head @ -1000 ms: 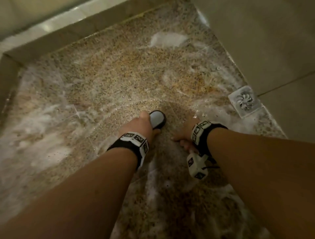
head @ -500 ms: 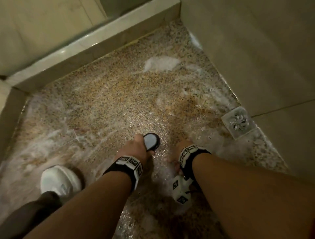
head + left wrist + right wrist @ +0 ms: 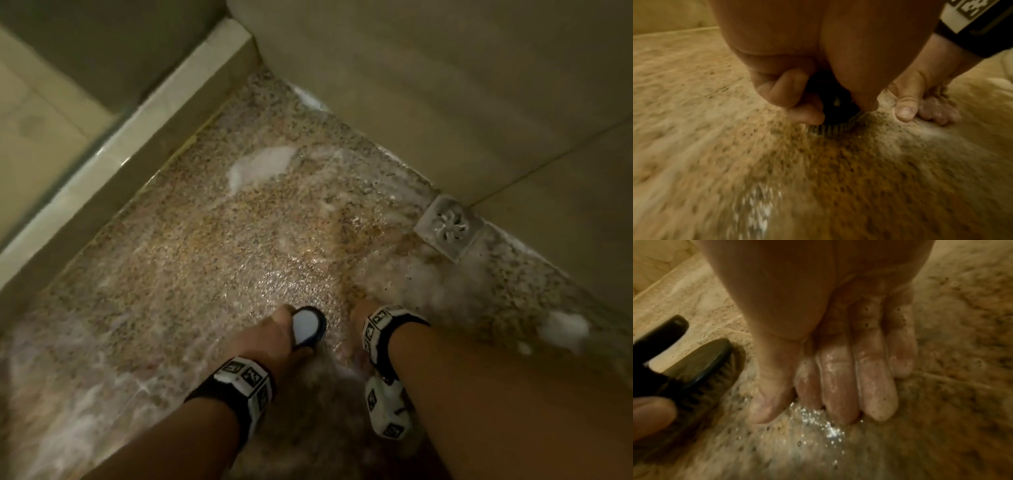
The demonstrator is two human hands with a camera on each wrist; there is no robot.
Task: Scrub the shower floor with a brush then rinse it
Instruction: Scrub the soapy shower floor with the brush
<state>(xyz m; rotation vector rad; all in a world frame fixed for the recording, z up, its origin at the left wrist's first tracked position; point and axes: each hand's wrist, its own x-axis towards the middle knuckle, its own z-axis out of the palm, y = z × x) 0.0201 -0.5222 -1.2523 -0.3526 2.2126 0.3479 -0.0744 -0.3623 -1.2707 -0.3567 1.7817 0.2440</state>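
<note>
The left hand (image 3: 270,342) is clamped around the handle of a black scrubbing brush with a pale oval top (image 3: 306,329), fingers curled under it, bristles pressed on the wet, speckled brown granite shower floor (image 3: 191,260) near the middle. Just to its right, the right hand (image 3: 846,373) lies flat on the floor, holding nothing, soapy fingers (image 3: 838,386) straight and close together, tips touching the stone. White suds (image 3: 260,164) sit in a patch toward the far corner. A square metal drain cover (image 3: 448,226) lies at the right edge, against the beige tiled wall (image 3: 445,85). A pale raised kerb (image 3: 113,164) borders the floor's far left side.
</note>
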